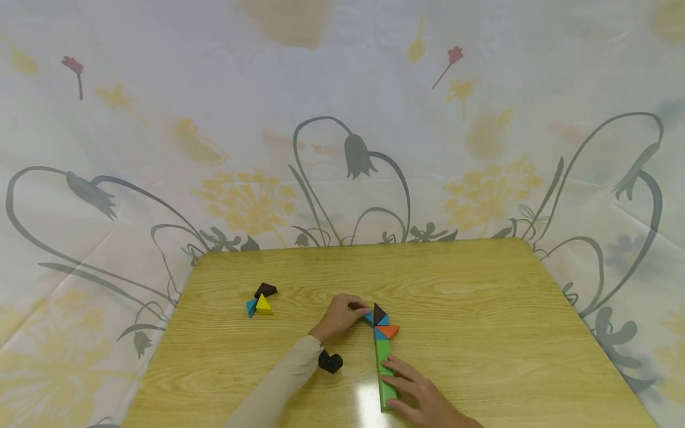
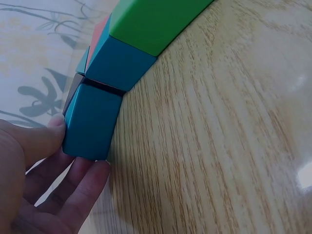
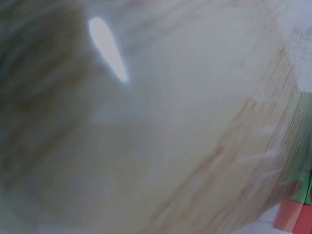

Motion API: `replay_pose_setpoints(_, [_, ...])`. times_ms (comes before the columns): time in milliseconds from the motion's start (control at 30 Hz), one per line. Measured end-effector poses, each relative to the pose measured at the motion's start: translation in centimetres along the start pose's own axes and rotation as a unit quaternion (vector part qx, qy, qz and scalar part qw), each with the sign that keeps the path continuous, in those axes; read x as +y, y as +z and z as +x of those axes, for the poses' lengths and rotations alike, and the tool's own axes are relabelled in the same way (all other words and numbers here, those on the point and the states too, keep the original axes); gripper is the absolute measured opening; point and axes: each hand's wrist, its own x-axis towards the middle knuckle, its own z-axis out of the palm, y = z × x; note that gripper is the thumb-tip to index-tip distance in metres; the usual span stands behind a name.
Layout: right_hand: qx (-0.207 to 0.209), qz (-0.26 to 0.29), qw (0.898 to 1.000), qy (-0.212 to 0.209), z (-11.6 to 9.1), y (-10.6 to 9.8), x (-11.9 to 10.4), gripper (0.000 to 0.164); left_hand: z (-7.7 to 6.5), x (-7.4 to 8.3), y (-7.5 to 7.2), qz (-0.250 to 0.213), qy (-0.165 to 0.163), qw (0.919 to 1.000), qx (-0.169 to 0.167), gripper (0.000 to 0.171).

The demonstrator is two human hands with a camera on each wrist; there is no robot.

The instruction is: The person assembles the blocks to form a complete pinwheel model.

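In the head view a row of two green blocks (image 1: 383,352) runs up the table toward a cluster of small triangular blocks: a dark brown one (image 1: 379,314), an orange one (image 1: 389,331) and blue ones (image 1: 380,334). My left hand (image 1: 338,316) pinches a blue triangular block (image 1: 368,318) at the cluster's left side; the left wrist view shows thumb and fingertips on this block (image 2: 92,122), its far end right at the neighbouring pieces. My right hand (image 1: 423,395) lies with fingers extended along the right side of the green blocks, fingertips touching them.
Farther left lie a dark brown block (image 1: 266,290), a yellow triangle (image 1: 264,305) and a blue block (image 1: 251,307). A black curved object (image 1: 330,362) is beside the left sleeve (image 1: 283,380). A flower-patterned cloth (image 1: 342,89) hangs behind the wooden table (image 1: 471,285).
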Motion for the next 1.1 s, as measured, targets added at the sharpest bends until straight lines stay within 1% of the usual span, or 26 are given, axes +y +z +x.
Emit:
replay_pose_setpoints(100, [0.004, 0.005, 1.000, -0.003, 0.0, 0.1, 0.1, 0.042, -0.1, 0.0, 0.0, -0.003, 0.007, 1.0000, 0.001, 0.014])
replay_pose_setpoints(333, [0.019, -0.013, 0.999, -0.045, 0.1, 0.2, 0.3, 0.043, -0.2, 0.2, -0.1, -0.012, 0.010, 0.9999, 0.000, 0.013])
replay_pose_setpoints(467, [0.022, -0.016, 0.998, -0.048, 0.1, 0.2, 0.2, 0.043, -0.2, 0.2, 0.0, -0.010, 0.006, 0.9999, -0.001, 0.011])
replay_pose_setpoints(567, [0.012, -0.009, 1.000, -0.027, 0.1, 0.0, 0.0, 0.042, -0.1, 0.2, 0.1, -0.010, 0.003, 0.9999, 0.003, 0.011])
replay_pose_setpoints(700, [0.007, -0.008, 1.000, -0.024, 0.2, -0.1, -0.1, 0.042, 0.4, 0.7, 0.0, -0.016, 0.014, 0.9998, 0.007, 0.014])
replay_pose_setpoints(733, [0.010, -0.012, 0.999, -0.032, 0.2, -0.1, -0.1, 0.042, 0.5, 0.9, 0.0, -0.017, 0.017, 0.9997, 0.004, 0.014])
replay_pose_setpoints(833, [0.014, -0.017, 0.999, -0.050, 0.2, -0.1, 0.1, 0.041, 1.1, 1.4, -0.3, -0.016, 0.025, 0.9993, -0.024, 0.016])
replay_pose_setpoints(933, [0.014, -0.016, 0.998, -0.063, 0.3, -0.1, 0.2, 0.041, 1.8, 1.9, -0.7, -0.002, 0.029, 0.9966, -0.077, 0.019])
replay_pose_setpoints(1000, [0.015, -0.013, 0.997, -0.069, 0.3, -0.1, 0.2, 0.041, 2.2, 2.2, -0.9, 0.010, 0.030, 0.9928, -0.116, 0.025])
replay_pose_setpoints(1100, [0.015, -0.012, 0.997, -0.074, 0.4, -0.1, 0.3, 0.041, 2.7, 2.6, -1.2, 0.021, 0.029, 0.9847, -0.171, 0.039])
